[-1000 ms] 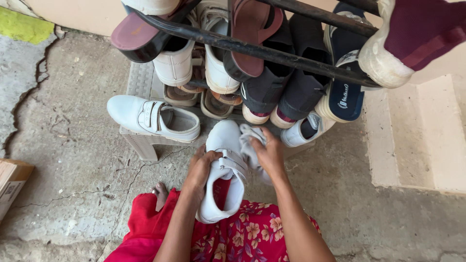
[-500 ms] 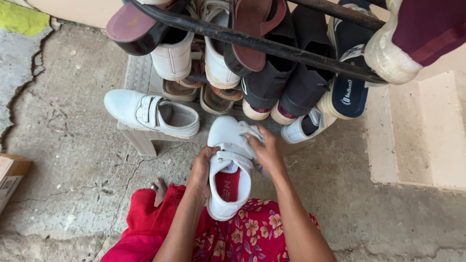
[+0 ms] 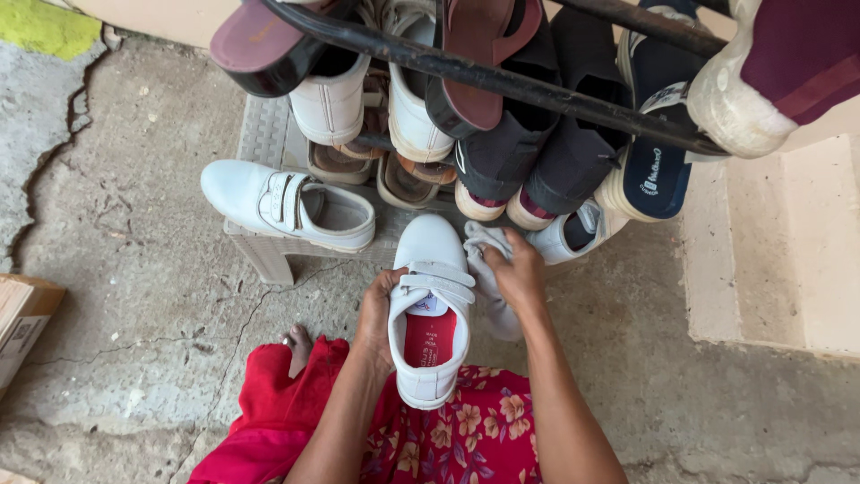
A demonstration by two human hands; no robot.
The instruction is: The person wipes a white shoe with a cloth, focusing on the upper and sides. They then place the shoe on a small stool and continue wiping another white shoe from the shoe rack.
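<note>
1. While the left hand (image 3: 381,309) wraps the side of the white strap-fastened shoe with the red insole (image 3: 430,309), its grip is clamped on the shoe's edge, holding it sole-down above the red floral skirt (image 3: 466,439), toe pointing toward the black metal shoe rack (image 3: 537,90).
2. The right hand (image 3: 518,273) has its grip closed on a crumpled white cloth (image 3: 488,278), pressed against the shoe's right side near the toe and straps.
3. To do this wiping well, the person would likely keep the left hand low on the shoe wall, so the upper stays bare for the cloth.
4. Short strokes from the toe toward the heel seem best; the ridges of the two straps probably trap dirt, so a folded corner of the cloth would serve there.
5. Turning the shoe with the left hand, rather than reaching round with the right, should keep the cloth flat on the surface.
6. The matching white shoe (image 3: 287,204) lies on its own on a low pale plastic stool (image 3: 264,143), just left of the held one, near the cracked concrete floor (image 3: 134,269); it is well apart from both hands.
</note>
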